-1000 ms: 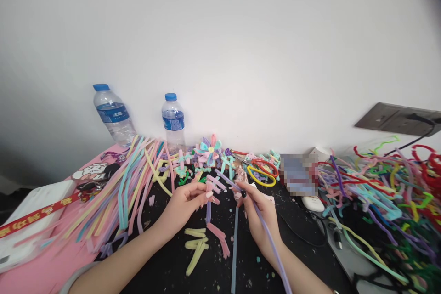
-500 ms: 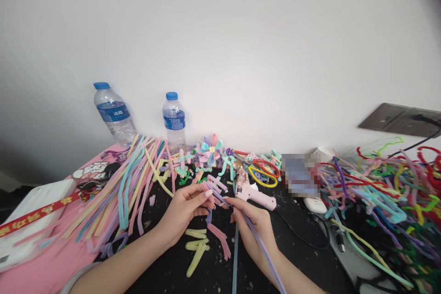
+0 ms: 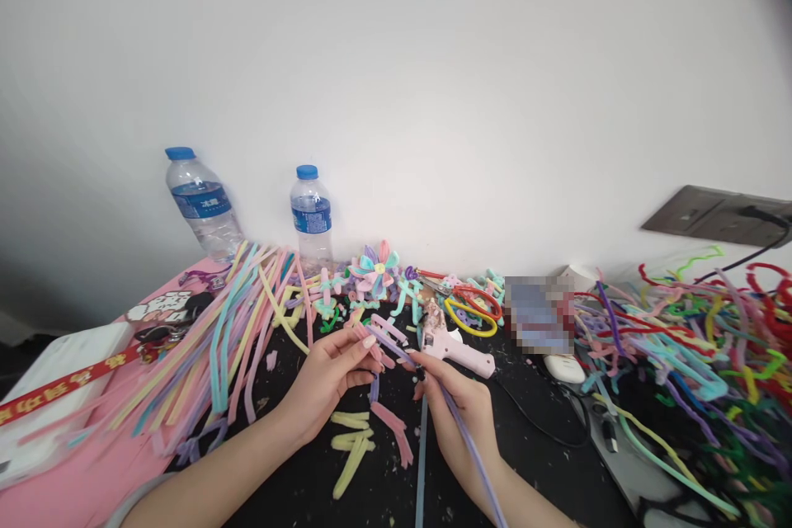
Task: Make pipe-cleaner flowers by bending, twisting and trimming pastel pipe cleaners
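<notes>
Between my two hands runs a long purple pipe cleaner (image 3: 469, 437), its tail trailing down over my right forearm. My left hand (image 3: 337, 367) pinches a short folded pink pipe cleaner (image 3: 370, 340) together with the purple one's far end. Fingers of my right hand (image 3: 458, 400) are closed on the purple length a little to the right. Below my left hand, several yellow folded pieces (image 3: 351, 441) and some pink pieces (image 3: 393, 429) lie on the black mat (image 3: 520, 470). A clear glue stick (image 3: 421, 462) lies between my forearms.
A pink glue gun (image 3: 458, 348) with a cord rests beyond my right hand, near yellow-handled scissors (image 3: 470, 318). Loose pastel pipe cleaners (image 3: 232, 330) spread at left; a tangled colourful heap (image 3: 699, 379) is at right. Two water bottles (image 3: 311, 214) stand against the wall.
My right hand has shifted very slightly to the right along the purple pipe cleaner. The left hand keeps its pinch, and the pieces on the mat lie as before.
</notes>
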`<state>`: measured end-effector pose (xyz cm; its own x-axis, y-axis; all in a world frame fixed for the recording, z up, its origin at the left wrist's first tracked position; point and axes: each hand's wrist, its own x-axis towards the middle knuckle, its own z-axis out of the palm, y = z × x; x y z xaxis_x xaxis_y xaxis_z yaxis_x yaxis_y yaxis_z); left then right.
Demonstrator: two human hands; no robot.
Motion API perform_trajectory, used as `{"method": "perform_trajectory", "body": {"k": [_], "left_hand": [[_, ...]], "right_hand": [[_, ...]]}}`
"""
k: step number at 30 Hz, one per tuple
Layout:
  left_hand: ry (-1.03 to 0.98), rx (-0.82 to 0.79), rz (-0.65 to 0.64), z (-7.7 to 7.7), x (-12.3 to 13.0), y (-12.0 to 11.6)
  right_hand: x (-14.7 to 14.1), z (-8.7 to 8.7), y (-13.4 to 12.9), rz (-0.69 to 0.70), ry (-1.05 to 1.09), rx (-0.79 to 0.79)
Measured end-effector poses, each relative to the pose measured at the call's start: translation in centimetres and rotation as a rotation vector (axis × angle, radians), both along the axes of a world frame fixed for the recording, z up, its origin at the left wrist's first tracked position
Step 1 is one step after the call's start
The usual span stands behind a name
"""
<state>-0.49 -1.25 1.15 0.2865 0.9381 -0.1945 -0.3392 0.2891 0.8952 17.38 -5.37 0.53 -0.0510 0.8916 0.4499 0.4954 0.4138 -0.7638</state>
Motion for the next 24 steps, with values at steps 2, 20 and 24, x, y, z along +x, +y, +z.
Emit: {"method": "perform_trajectory", "body": {"k": [2, 20, 24], "left_hand": [[-0.003, 0.003, -0.001, -0.03, -0.01, -0.01], [0.042, 0.039, 0.02, -0.25, 0.09, -0.06], [0.043, 0.022, 0.021, -0.46, 0.1, 0.0]], "right_hand": [[-0.05, 0.06, -0.07, -0.004, -0.008, 0.002], [-0.38, 0.23, -0.16, 0.075, -0.042, -0.036], [-0.38, 0.08, -0.17, 0.097, -0.044, -0.003]]}}
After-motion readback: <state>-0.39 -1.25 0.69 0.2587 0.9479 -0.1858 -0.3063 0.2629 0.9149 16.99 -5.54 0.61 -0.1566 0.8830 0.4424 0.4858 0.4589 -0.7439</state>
